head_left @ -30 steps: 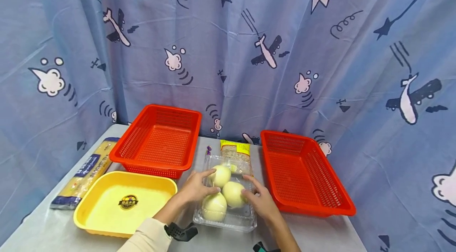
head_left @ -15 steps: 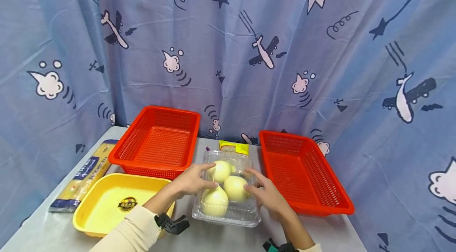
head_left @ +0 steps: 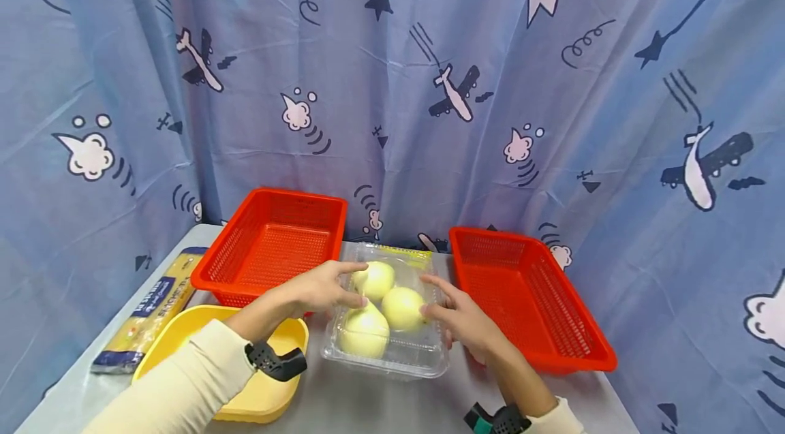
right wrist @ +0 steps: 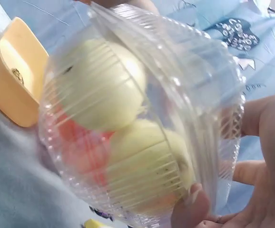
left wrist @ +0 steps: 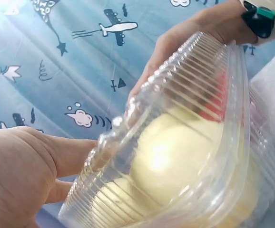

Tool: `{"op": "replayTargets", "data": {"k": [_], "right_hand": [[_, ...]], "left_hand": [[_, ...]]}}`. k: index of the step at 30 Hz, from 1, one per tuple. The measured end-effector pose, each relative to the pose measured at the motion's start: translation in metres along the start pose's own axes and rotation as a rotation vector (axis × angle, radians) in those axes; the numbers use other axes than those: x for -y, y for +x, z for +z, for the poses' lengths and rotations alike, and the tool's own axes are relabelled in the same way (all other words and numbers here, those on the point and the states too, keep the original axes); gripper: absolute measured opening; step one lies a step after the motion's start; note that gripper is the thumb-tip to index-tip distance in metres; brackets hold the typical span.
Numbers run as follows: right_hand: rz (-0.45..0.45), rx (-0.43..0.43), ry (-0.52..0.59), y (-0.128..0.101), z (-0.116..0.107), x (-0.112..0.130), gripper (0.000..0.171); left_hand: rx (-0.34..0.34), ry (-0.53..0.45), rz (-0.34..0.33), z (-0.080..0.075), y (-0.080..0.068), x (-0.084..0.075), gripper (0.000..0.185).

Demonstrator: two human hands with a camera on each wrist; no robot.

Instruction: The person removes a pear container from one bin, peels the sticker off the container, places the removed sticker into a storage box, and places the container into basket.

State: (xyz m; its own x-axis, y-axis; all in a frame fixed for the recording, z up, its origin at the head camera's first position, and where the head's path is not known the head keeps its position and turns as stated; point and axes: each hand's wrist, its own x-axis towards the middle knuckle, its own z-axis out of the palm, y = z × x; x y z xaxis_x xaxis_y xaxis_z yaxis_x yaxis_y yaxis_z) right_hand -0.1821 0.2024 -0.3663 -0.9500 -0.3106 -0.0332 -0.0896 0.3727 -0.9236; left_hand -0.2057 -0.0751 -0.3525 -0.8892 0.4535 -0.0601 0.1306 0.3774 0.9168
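Note:
A clear plastic clamshell box (head_left: 412, 354) with three round, pale yellow fruits (head_left: 402, 308) inside is held up between both hands in the head view, its lid closed. At its left side, my left hand (head_left: 324, 289) grips the box with thumb and forefinger over the lid. My right hand (head_left: 463, 318) holds the opposite side, thumb on top and other fingers lower down the wall. From the left wrist, the ribbed box wall (left wrist: 194, 71) appears tilted beside the left hand (left wrist: 18, 175). The right wrist view shows the right thumb (right wrist: 191, 209) against the box edge.
Red baskets stand at back left (head_left: 294, 236) and right (head_left: 515, 298). A yellow tray (head_left: 270, 390) sits under the left forearm, beside a spaghetti pack (head_left: 147, 315). Behind the box, a yellow-topped packet (head_left: 420, 255) is mostly hidden. A patterned curtain (head_left: 392, 120) hangs behind the table.
Both hands have raised the box of fruit off the table and tilted it. It now covers most of the packet and the small purple item behind it.

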Motion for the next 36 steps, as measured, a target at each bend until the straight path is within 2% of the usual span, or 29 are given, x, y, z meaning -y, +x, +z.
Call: {"op": "replayTargets", "data": {"k": [6, 14, 28, 36], "right_hand": [[0.038, -0.027, -0.025, 0.002, 0.006, 0.018, 0.058], [0.038, -0.020, -0.076, 0.021, 0.011, 0.040, 0.058], [0.027, 0.005, -0.103, 0.057, 0.025, 0.065, 0.056], [0.013, 0.005, -0.153, 0.084, 0.041, 0.087, 0.056]], "left_hand": [[0.050, -0.049, -0.039, -0.016, -0.002, -0.009, 0.072], [0.063, -0.179, -0.114, -0.038, -0.005, -0.017, 0.074], [0.063, -0.100, -0.127, -0.083, -0.004, -0.023, 0.073], [0.044, -0.006, -0.158, -0.119, -0.004, -0.029, 0.071]]}}
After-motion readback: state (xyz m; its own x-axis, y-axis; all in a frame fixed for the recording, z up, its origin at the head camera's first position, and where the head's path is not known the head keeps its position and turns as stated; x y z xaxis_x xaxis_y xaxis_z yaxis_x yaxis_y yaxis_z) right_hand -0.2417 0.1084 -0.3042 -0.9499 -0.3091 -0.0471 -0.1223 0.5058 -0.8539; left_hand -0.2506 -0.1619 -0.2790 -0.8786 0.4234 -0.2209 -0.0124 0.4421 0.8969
